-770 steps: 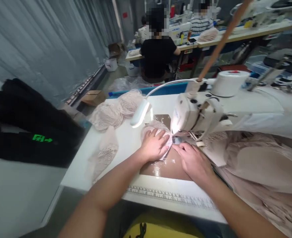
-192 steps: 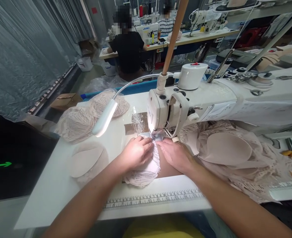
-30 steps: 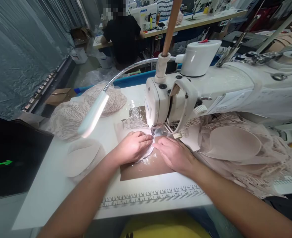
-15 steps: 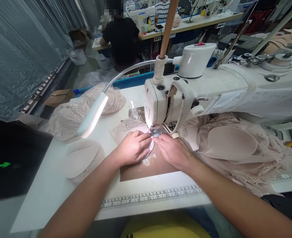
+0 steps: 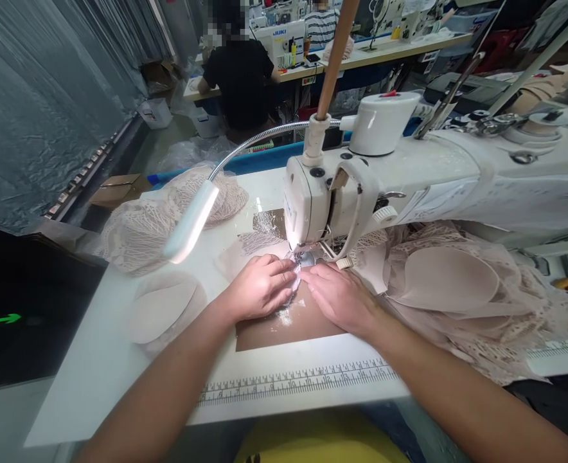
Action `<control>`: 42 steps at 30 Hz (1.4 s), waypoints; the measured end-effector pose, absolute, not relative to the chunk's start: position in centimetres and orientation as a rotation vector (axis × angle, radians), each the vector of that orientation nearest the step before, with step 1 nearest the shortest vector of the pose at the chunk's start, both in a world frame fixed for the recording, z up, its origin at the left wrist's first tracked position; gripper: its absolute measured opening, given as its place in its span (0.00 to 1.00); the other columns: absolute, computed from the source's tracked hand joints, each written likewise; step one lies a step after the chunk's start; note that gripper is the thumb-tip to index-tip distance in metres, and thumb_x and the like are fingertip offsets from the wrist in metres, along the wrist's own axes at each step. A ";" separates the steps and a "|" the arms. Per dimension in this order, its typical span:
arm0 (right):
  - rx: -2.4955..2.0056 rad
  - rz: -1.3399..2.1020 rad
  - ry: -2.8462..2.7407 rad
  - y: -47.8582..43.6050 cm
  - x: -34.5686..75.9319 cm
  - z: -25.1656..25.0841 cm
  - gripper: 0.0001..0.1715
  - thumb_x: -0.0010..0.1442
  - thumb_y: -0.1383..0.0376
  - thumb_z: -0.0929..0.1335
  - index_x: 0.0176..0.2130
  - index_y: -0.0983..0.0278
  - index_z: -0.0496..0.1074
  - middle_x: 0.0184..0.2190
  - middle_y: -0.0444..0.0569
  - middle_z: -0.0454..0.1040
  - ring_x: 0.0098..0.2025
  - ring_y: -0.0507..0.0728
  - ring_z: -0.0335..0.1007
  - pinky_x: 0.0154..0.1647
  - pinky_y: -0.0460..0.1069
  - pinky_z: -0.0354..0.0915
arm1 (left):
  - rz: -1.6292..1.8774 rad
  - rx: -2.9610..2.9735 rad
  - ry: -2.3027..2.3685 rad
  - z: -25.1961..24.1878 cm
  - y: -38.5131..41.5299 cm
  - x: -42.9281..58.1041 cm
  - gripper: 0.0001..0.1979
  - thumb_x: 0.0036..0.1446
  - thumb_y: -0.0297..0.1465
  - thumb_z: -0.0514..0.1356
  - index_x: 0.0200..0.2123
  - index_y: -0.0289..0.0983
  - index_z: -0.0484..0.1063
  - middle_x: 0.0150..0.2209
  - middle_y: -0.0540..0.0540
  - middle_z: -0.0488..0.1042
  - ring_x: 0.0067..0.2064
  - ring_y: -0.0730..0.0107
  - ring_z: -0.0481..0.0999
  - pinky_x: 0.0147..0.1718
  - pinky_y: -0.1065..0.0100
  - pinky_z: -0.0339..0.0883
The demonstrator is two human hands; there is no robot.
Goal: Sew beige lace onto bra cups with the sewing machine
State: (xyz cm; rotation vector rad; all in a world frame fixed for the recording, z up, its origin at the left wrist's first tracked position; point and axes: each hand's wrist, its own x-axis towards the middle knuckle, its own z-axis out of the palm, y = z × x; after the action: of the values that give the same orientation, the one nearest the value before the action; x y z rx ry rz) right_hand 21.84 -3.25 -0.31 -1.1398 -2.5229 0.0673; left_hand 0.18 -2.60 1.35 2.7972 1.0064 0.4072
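Under the head of a white sewing machine (image 5: 308,199), a small pale pink piece of fabric (image 5: 291,292) lies by the presser foot (image 5: 297,256). My left hand (image 5: 263,286) is on its left side, fingers together and curled down, fingertips holding the fabric close to the foot. From the right, my right hand (image 5: 337,292) pinches the fabric's edge just in front of the foot, its fingers closed. Both hands rest on a shiny brown plate (image 5: 284,334). Behind my left hand, sheer lace (image 5: 252,244) spreads over the table. My fingers hide part of the fabric.
A lit lamp (image 5: 191,222) on a bendable neck hangs to the left. Lace piles (image 5: 139,235) and a pale cup (image 5: 166,312) lie on the left; more lace with a cup (image 5: 450,276) lies right. A ruler strip (image 5: 303,386) runs along the front edge. A person (image 5: 238,83) sits beyond.
The view has shifted slightly, so the scene sits a little lower and to the right. Both hands stay at the presser foot, with the fabric between them slightly shifted.
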 end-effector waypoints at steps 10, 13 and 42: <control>-1.197 -0.050 -2.577 -3.1 21.5 -0.4 0.17 0.59 0.73 0.61 0.42 0.64 0.75 0.30 0.49 0.72 0.32 0.56 0.64 0.30 0.50 0.53 | 0.369 2.769 1.070 0.9 -2.7 0.6 0.20 0.63 0.36 0.51 0.53 0.34 0.70 0.56 0.40 0.69 0.46 0.57 0.67 0.46 0.56 0.62; -1.228 -0.084 -2.541 -2.9 21.5 -0.5 0.17 0.59 0.72 0.62 0.43 0.63 0.75 0.30 0.49 0.73 0.30 0.56 0.63 0.29 0.50 0.51 | 0.375 2.770 1.071 0.9 -2.7 0.6 0.20 0.63 0.37 0.51 0.53 0.34 0.70 0.56 0.39 0.69 0.46 0.56 0.67 0.47 0.56 0.62; -1.160 -0.025 -2.516 -3.1 21.9 -0.8 0.17 0.60 0.72 0.62 0.45 0.64 0.75 0.29 0.47 0.72 0.29 0.54 0.60 0.31 0.49 0.53 | 0.454 2.827 1.073 1.0 -2.9 0.8 0.15 0.65 0.34 0.51 0.48 0.37 0.74 0.52 0.43 0.74 0.45 0.61 0.68 0.45 0.59 0.62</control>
State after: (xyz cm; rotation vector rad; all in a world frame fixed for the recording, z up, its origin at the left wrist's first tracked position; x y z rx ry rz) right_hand 21.90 -3.11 -0.83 -1.1602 -2.5157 -0.0245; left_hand 0.83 -2.87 1.04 2.8271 1.0731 0.4541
